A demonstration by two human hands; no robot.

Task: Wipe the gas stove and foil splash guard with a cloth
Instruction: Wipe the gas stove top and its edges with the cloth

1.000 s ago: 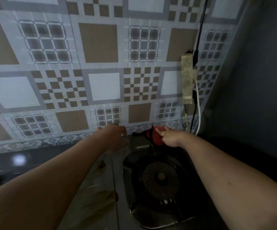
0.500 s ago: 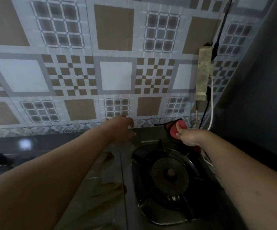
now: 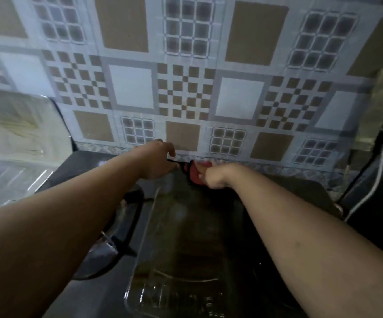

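Cloth (image 3: 194,173), red, sits bunched in the right hand (image 3: 218,175), pressed at the back edge of the gas stove (image 3: 186,237) where the patterned splash guard (image 3: 186,88) begins. Just beside it, the left hand (image 3: 159,160) rests with fingers loosely curled, holding nothing clearly visible.

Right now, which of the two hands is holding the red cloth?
The right hand holds the red cloth, bunched at the foot of the patterned wall. The left hand, just beside it, has no cloth; its fingers rest at the stove's back edge.
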